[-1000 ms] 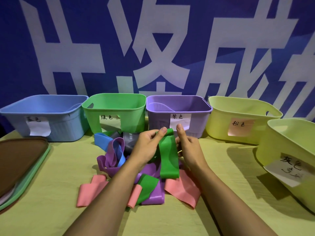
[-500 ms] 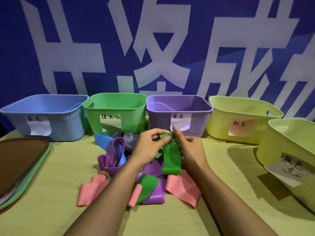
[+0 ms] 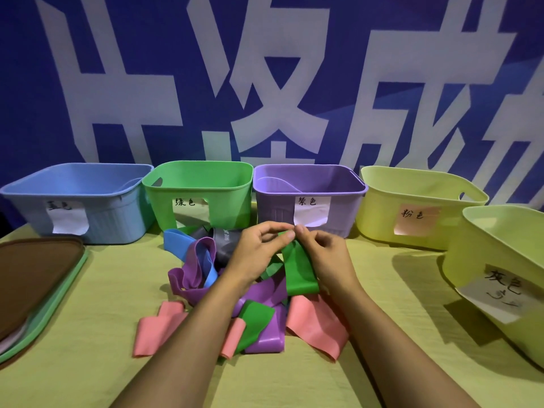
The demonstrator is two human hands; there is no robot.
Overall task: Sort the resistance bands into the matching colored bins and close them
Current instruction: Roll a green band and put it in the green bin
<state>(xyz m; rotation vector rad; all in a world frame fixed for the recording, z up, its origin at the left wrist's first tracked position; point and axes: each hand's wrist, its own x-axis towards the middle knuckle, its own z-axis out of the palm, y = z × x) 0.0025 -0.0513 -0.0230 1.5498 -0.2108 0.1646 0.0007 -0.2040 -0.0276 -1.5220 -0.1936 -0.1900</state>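
Observation:
A green band (image 3: 300,269) hangs over the pile, pinched at its top edge by my left hand (image 3: 259,251) and my right hand (image 3: 326,254), fingertips meeting. Under them lies a heap of bands on the yellow-green table: purple (image 3: 191,275), blue (image 3: 176,241), grey (image 3: 222,240), pink (image 3: 318,325) and another green one (image 3: 253,318). Behind stand open bins in a row: blue (image 3: 76,201), green (image 3: 200,192), purple (image 3: 309,187), and a yellow bin with a pink label (image 3: 418,207). Another yellow bin (image 3: 500,260) with a handwritten label sits at the right.
A stack of lids, brown on top with a green rim (image 3: 44,290), lies at the left edge of the table. A blue wall with large white characters (image 3: 265,83) stands close behind the bins. Bare tablecloth (image 3: 73,372) shows in front of the pile.
My hands have come closer together on the green band's top edge and dropped slightly, so the band hangs narrower and more bunched. The pile and bins are unchanged.

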